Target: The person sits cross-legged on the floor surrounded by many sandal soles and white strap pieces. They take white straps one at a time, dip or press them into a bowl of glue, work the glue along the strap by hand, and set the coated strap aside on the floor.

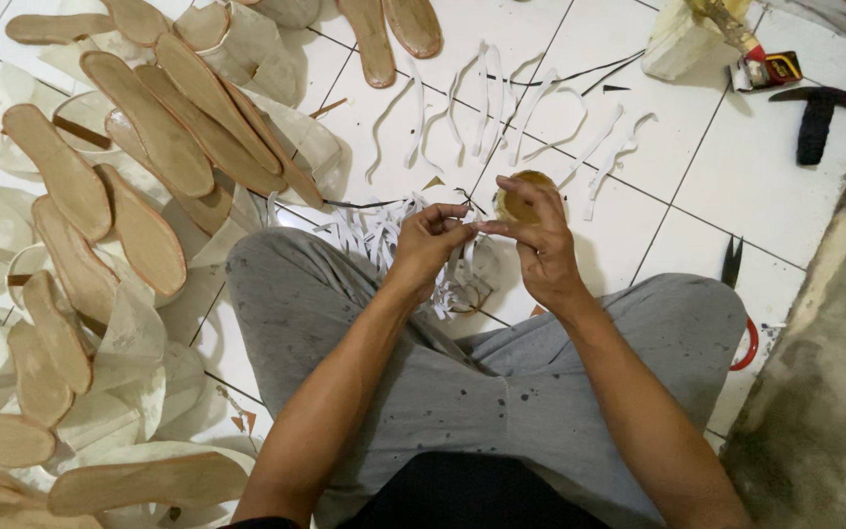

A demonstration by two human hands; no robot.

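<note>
I sit cross-legged on a white tiled floor in grey trousers. My right hand (539,240) grips a small round amber roll, seemingly tape (521,201), held up in front of me. My left hand (430,238) pinches at its edge, fingertips meeting those of the right hand. Below my hands lies a heap of thin white strips (374,230). More white strips (511,113) are spread out flat on the tiles beyond.
Several tan shoe insoles (154,127) with pale lace-like uppers are piled at the left. Scissors with red handles (736,294) lie at the right by my knee. A black hammer (817,118) and a small container (771,69) sit at the top right, beside a rough concrete wall (834,343).
</note>
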